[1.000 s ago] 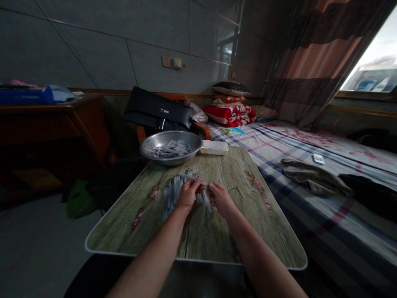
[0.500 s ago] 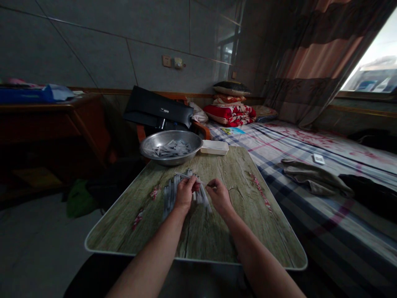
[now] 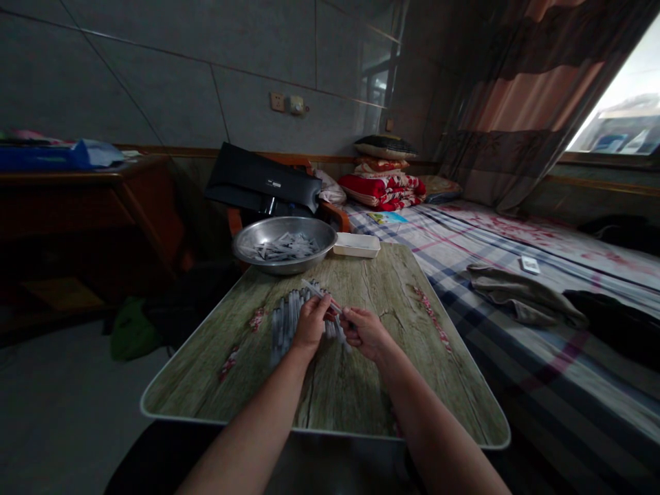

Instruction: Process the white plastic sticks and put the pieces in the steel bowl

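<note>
My left hand (image 3: 310, 325) pinches a slim translucent tube (image 3: 312, 287), which slants from upper left to lower right above the table. My right hand (image 3: 367, 333) is closed on the tube's lower right end; a reddish stretch of it shows between the hands. What is at the right fingertips is too small to make out. Several similar tubes (image 3: 282, 323) lie side by side on the table, under and beside my left hand, which hides part of them. Behind them stands a metal basin (image 3: 286, 266) holding a heap of slim, clear-and-grey pieces.
A shallow white tray (image 3: 357, 251) sits right of the basin on the wood-patterned table (image 3: 412, 385). Beyond the basin, a black monitor-like panel (image 3: 262, 182) leans on a chair. The bed (image 3: 454, 240) borders the table's right side; a wooden desk (image 3: 149, 199) stands left.
My right hand has moved left to meet my left hand and taken hold of the tube's end. The tube has tilted more steeply, its far end raised.
</note>
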